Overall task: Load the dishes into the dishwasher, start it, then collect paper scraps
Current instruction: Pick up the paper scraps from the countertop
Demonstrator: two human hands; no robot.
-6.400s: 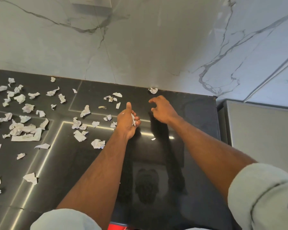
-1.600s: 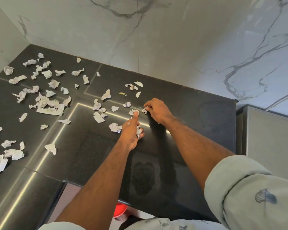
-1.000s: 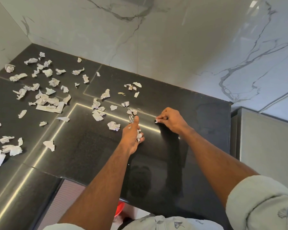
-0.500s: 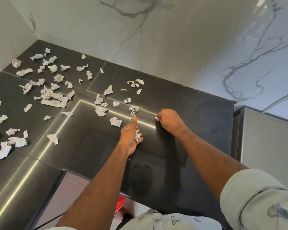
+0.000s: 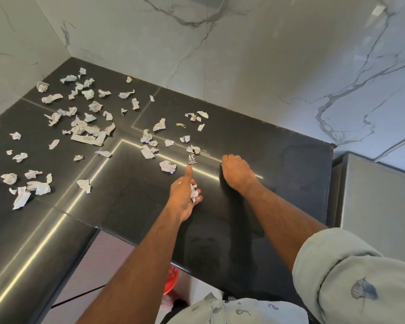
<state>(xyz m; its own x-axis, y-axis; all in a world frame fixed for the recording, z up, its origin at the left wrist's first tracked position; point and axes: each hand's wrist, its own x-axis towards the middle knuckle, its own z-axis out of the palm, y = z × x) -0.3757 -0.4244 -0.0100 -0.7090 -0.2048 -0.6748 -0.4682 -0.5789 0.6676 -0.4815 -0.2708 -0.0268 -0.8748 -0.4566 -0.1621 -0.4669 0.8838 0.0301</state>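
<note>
Left hand [image 5: 184,195] fingers curled round a wad of paper scraps [image 5: 193,192], thumb out. Right hand [image 5: 236,170] knuckles-up on counter [image 5: 278,183]; its grip can't be told. Loose scrap [image 5: 191,159] just past left thumb.

counter [image 5: 278,174]: polished dark stone, glossy, mirroring my arms
wall [image 5: 243,54]: smooth veined marble, shining faintly
scraps [image 5: 87,134]: crumpled printed paper, matt
sleeve [image 5: 360,277]: soft matt cloth, bunching at my elbow

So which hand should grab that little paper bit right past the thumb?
Probably the right hand: the left hand already grips a wad of scraps, thumb pointing at the scrap. The right hand's fingers are curled on the counter beside it.
</note>
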